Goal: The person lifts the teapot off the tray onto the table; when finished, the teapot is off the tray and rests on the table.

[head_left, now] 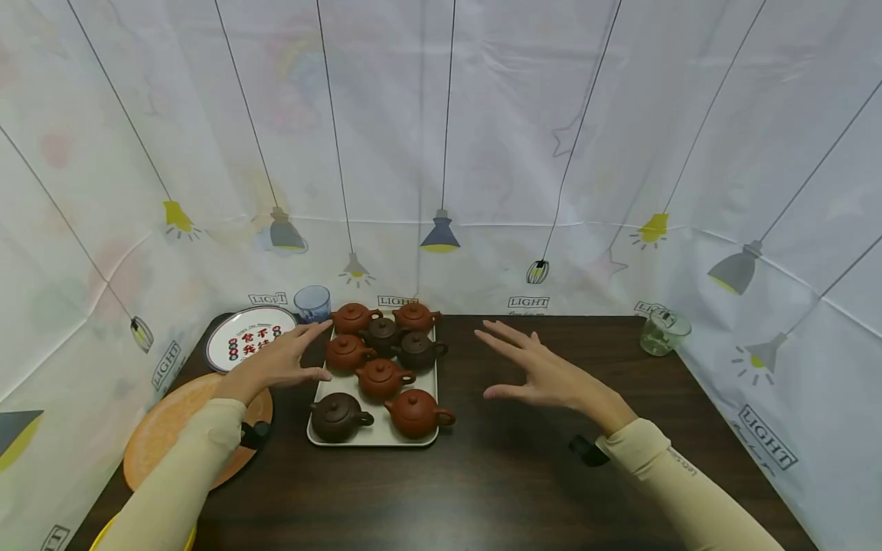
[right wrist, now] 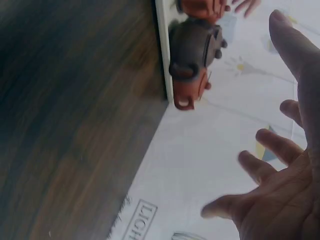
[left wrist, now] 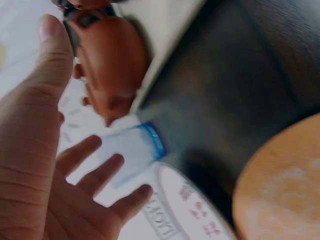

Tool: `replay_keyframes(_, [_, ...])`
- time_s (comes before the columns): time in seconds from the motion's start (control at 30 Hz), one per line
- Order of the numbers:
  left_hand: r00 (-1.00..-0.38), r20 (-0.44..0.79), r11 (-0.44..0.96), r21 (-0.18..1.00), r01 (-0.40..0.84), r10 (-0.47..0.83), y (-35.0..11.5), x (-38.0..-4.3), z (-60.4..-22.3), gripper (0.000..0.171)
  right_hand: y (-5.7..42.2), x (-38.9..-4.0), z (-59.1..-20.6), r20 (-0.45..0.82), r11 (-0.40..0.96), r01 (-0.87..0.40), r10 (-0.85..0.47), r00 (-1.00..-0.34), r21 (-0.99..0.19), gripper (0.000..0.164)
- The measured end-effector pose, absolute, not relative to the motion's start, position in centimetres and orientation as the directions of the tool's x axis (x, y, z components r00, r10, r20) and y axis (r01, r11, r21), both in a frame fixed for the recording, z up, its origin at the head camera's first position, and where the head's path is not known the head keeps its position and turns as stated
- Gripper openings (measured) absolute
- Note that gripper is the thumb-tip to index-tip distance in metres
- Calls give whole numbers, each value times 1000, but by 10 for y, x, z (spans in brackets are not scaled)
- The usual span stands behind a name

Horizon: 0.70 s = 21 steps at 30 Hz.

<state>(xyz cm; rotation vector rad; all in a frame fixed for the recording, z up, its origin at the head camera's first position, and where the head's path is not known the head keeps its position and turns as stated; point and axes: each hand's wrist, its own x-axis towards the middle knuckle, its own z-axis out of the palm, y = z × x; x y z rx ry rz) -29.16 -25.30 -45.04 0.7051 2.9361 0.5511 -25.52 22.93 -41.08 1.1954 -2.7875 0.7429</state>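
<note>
A cream-white rectangular tray [head_left: 375, 436] holds several small clay teapots, some reddish-brown and some dark brown. At its near edge sit a dark brown teapot [head_left: 336, 418] and a reddish-brown teapot [head_left: 415, 414]. My left hand [head_left: 285, 358] hovers by the tray's left side with fingers extended and thumb spread, holding nothing. In the left wrist view a reddish-brown teapot [left wrist: 115, 57] lies beyond the thumb. To the right of the tray, my right hand [head_left: 547, 376] is held above the table, fingers spread, grasping nothing. A dark teapot [right wrist: 192, 45] shows past it in the right wrist view.
Left of the tray are a white plate [head_left: 234, 343] with red characters and a round orange plate [head_left: 168, 417]. A blue-tinted glass [head_left: 313, 304] stands behind. A clear glass [head_left: 663, 333] is at the table's far right corner. Printed white cloth [head_left: 496, 153] walls the dark table.
</note>
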Motion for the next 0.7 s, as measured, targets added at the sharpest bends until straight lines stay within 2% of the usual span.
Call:
replay_keyframes(0.2, [-860, -33, 798, 394, 457, 509, -267, -296, -465, 98, 215, -256, -428, 298, 501, -782, -733, -611, -372, 83])
replay_keyframes(0.37, [-855, -69, 804, 385, 452, 514, -271, -300, -471, 106, 204, -256, -448, 405, 380, -852, -759, -510, -359, 61])
replay_keyframes(0.53, [-857, -134, 825, 379, 419, 497, -271, -302, -475, 109, 195, -254, -463, 378, 362, -845, -774, -508, -394, 45])
replay_keyframes(0.7, [-847, -214, 840, 381, 385, 486, -269, -303, -479, 103, 190, -250, -472, 343, 356, -821, -779, -525, -446, 35])
